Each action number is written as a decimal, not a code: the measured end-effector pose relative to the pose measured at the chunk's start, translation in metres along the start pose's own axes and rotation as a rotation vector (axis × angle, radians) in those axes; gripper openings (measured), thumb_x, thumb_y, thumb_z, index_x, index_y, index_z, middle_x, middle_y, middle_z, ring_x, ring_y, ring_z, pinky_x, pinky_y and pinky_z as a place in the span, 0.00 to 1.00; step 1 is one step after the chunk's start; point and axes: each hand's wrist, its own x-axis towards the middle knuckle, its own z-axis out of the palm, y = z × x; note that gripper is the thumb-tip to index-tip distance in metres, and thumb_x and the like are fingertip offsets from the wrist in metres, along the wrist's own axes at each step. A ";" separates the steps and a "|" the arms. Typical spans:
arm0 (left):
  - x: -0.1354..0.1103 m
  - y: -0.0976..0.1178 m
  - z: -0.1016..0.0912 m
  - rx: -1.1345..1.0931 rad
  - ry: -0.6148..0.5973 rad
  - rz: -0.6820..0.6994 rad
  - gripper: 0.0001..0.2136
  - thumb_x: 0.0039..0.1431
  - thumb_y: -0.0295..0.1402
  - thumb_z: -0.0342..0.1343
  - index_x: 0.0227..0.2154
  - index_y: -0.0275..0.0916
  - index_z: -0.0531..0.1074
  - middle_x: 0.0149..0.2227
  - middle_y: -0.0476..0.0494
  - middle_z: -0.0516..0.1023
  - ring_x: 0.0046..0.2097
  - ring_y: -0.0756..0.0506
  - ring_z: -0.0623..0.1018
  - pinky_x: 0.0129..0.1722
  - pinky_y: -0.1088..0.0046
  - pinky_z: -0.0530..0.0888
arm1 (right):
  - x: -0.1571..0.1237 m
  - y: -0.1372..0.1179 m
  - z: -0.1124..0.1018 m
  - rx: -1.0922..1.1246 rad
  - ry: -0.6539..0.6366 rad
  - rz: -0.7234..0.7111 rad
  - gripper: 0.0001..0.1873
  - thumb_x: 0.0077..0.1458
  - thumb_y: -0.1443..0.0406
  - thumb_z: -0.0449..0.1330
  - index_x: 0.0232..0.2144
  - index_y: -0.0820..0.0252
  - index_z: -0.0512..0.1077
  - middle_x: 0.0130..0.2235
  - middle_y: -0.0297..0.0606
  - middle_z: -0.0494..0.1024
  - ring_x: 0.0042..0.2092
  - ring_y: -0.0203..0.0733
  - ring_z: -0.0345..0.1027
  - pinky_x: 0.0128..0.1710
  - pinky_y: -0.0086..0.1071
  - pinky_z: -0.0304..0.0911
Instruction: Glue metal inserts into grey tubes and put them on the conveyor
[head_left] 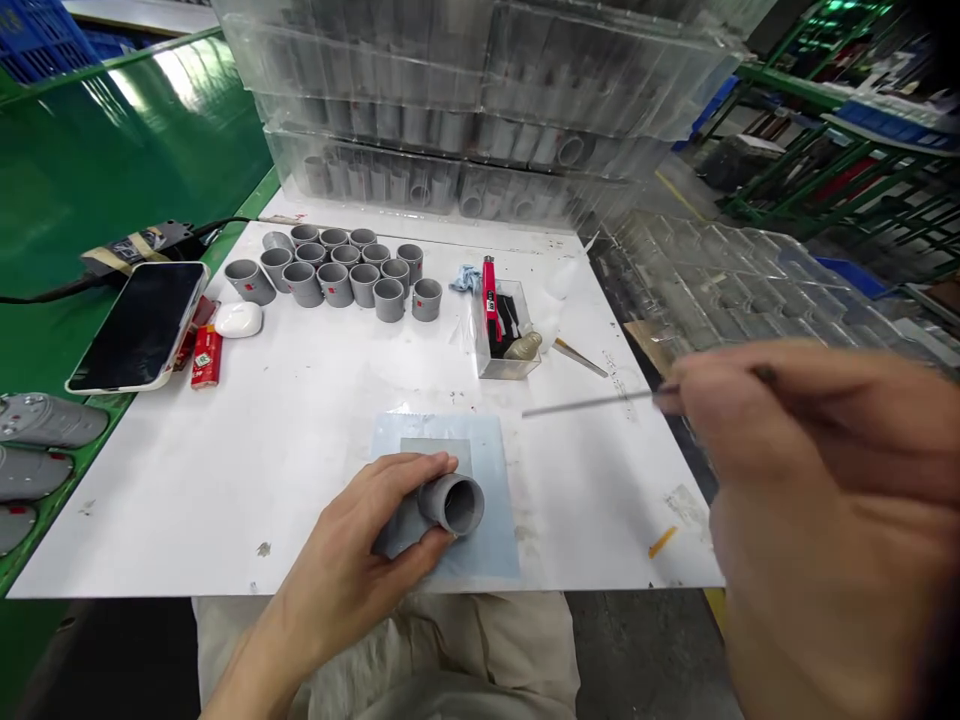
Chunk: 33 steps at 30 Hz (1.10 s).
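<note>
the left hand grasps a grey tube over the blue sheet — likely light, stiff, slick, best held round its outside; a thin rod — probably rigid — is pinched in the right hand.

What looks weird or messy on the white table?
A small orange strip lies by itself near the front right corner, like a stray scrap. A dark smudge marks the white tabletop at front left, and a scuffed patch near the right edge looks worn. I see no clear spill.
</note>
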 end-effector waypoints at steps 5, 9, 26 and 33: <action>0.001 0.001 -0.001 -0.017 -0.010 -0.012 0.27 0.69 0.27 0.62 0.66 0.56 0.67 0.62 0.51 0.79 0.62 0.46 0.78 0.64 0.68 0.75 | -0.030 -0.009 0.001 0.198 -0.361 -0.087 0.10 0.60 0.75 0.67 0.41 0.55 0.78 0.36 0.31 0.81 0.38 0.39 0.75 0.39 0.35 0.69; 0.000 0.001 -0.001 -0.031 -0.016 -0.021 0.26 0.70 0.29 0.62 0.66 0.57 0.66 0.62 0.50 0.79 0.62 0.45 0.78 0.63 0.67 0.76 | -0.038 -0.005 0.016 0.205 -0.457 -0.103 0.08 0.61 0.76 0.64 0.39 0.60 0.78 0.34 0.32 0.81 0.37 0.35 0.74 0.37 0.32 0.69; 0.000 0.002 -0.001 0.010 0.003 -0.036 0.26 0.69 0.30 0.63 0.65 0.60 0.67 0.61 0.52 0.80 0.62 0.44 0.79 0.64 0.64 0.77 | -0.036 -0.008 0.011 0.272 -0.386 -0.083 0.12 0.57 0.77 0.65 0.40 0.57 0.78 0.34 0.33 0.81 0.36 0.40 0.75 0.36 0.36 0.71; -0.002 0.000 0.000 -0.004 0.002 -0.012 0.27 0.70 0.29 0.62 0.66 0.58 0.66 0.62 0.51 0.80 0.61 0.45 0.80 0.62 0.66 0.77 | -0.046 0.001 0.026 0.222 -0.480 -0.102 0.07 0.60 0.75 0.65 0.38 0.60 0.77 0.33 0.34 0.80 0.35 0.38 0.73 0.36 0.36 0.69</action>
